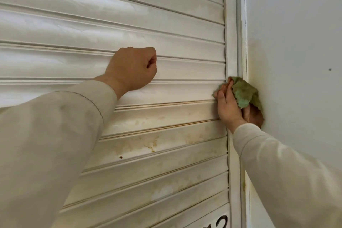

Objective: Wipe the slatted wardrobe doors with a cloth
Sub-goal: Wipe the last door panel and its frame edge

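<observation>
The white slatted wardrobe door (pixel 166 24) fills the left and middle of the view, its lower slats marked with yellow-brown stains. My left hand (pixel 133 68) is curled into a fist and rests against a slat in the middle of the door, holding nothing. My right hand (pixel 228 105) grips a crumpled green cloth (pixel 244 92) and presses it against the door's right vertical frame (pixel 231 42), at the height of the middle slats.
A plain white wall (pixel 296 42) meets the door frame on the right, with a yellowish smudge beside the cloth. Dark lettering (pixel 220 222) shows at the door's bottom edge. Both arms wear pale long sleeves.
</observation>
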### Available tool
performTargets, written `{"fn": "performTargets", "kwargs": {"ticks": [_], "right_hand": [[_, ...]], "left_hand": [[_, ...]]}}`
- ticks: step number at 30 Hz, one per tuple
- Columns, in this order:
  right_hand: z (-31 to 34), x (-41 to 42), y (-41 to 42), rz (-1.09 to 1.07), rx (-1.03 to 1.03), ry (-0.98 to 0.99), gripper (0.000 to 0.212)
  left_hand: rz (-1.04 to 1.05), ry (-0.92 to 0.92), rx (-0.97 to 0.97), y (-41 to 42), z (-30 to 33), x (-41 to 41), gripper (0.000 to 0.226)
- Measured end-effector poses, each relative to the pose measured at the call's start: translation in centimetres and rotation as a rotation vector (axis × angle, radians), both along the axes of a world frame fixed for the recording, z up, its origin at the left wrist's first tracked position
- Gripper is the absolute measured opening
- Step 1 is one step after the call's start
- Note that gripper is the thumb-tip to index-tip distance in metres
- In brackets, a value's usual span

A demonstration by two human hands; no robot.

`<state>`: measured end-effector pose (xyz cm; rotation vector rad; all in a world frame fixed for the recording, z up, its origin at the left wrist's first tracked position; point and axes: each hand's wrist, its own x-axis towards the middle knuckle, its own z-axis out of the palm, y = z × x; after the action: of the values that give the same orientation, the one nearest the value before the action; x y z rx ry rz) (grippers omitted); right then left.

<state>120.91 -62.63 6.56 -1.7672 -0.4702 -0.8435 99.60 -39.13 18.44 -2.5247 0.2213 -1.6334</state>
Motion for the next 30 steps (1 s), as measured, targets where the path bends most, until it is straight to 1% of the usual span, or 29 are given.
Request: {"fn": "performTargets", "kwargs": {"ticks": [4,6,8,10,12,14,17,21,24,26,28,30], "right_hand": [[-6.4,-1.1,0.7,0.121,0.073,0.192,0.072],[-7.8,-1.0,0.4,0.111,0.083,0.217,0.071],[-6.9,-2.1,-0.3,0.001,-0.002,0.209,0.065],[-5.5,-3.1,-0.8,-0.114,-0.185,0.120,0.062],[-3.1,-3.9,-0.7,-0.075,-0.260,0.027,0.062],[-0.5,-4.4,-0.1,-0.006,-0.301,0.033,0.066],[1.0,-4.2,1.0,0.014,-0.293,0.107,0.070],[-2.0,-4.4,1.2,0.047,-0.202,0.158,0.064],[-2.1,-5.2,0.4,0.127,-0.159,0.169,0.062],[-1.4,-6.3,-0.2,0.176,-0.184,0.208,0.061],[-1.1,-7.0,-0.5,0.167,-0.232,0.218,0.062],[-0.9,-7.5,-0.6,0.139,-0.253,0.210,0.062]], "left_hand": [[0.006,0.003,-0.038,-0.1,-0.1,-0.3,0.009],[0.005,0.013,-0.057,-0.3,-0.2,-0.4,0.010],[0.006,0.022,-0.062,-0.4,-0.3,-0.4,0.009],[0.004,0.034,-0.077,-0.4,-0.4,-0.4,0.009],[0.001,0.025,-0.072,-0.4,-0.3,-0.4,0.009],[-0.004,0.013,-0.067,-0.4,-0.3,-0.4,0.009],[-0.004,0.010,-0.065,-0.2,-0.2,-0.3,0.009],[-0.004,0.008,-0.068,-0.5,-0.1,-0.1,0.009],[0.012,0.023,-0.116,-0.8,-0.3,-0.2,0.008],[0.022,0.076,-0.141,-1.1,-0.3,-0.7,0.008],[-0.002,0.158,-0.174,-1.4,-0.3,-1.7,0.007],[-0.018,0.210,-0.152,-1.4,-0.8,-2.9,0.008]]}}
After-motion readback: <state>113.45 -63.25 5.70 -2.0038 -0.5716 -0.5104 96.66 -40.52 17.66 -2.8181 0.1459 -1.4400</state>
